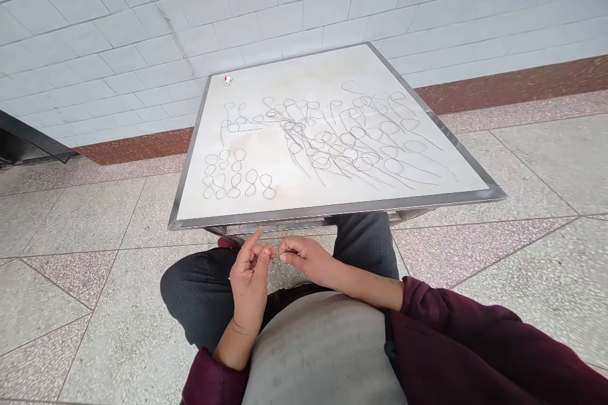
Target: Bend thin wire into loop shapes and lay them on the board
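Note:
Over my lap, just short of the table's front edge, my left hand pinches with thumb and fingertips while one finger stretches upward. My right hand faces it, thumb and forefinger closed in a pinch. The fingertips almost meet over a thin wire, which is mostly hidden by them. On the white tabletop lie several wires bent into figure eights, set in rows at the left front. A wide tangle of wires with a loop and a long straight tail spreads across the middle and right.
A small red and white object stands at the far left corner of the table. Grey metal edging runs round the tabletop. Behind it rises a white tiled wall, and my knees are close under the front edge.

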### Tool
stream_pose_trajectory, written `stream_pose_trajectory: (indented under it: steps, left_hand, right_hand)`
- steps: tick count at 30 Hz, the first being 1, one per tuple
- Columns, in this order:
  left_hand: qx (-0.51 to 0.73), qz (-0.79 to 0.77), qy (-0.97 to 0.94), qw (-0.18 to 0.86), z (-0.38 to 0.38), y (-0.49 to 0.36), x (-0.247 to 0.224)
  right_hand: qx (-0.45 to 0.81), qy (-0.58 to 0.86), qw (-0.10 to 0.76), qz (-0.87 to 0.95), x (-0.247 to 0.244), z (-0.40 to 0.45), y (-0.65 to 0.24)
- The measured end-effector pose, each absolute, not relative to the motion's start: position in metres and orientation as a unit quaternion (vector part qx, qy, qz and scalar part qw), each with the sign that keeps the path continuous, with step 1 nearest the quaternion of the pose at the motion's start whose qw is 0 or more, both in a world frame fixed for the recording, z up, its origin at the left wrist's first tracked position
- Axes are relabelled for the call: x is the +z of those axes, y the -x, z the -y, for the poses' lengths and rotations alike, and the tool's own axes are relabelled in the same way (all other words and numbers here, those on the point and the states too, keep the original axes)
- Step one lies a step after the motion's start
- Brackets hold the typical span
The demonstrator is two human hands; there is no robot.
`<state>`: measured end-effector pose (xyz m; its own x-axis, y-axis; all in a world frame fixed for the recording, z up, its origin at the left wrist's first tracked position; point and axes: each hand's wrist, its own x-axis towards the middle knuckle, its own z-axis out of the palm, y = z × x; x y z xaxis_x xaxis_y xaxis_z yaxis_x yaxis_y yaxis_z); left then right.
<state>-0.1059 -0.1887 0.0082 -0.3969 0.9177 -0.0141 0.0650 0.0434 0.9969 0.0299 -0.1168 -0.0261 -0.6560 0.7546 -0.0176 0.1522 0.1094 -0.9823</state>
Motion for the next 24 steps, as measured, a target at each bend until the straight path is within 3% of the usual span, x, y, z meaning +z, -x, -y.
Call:
stream_pose_trajectory:
  steps: [9, 24]
  left_hand:
    - [0.525, -0.646, -0.421, 0.36, 0.188, 0.104, 0.006]
    - [0.508, -0.637, -0.449, 0.366, 0.184, 0.105, -0.004]
  right_hand:
    - [0.495, 0.327, 0.194, 0.781, -0.025, 0.121, -0.033]
    - [0.534, 0.33, 0.162, 0.761, -0.037, 0.125, -0.028]
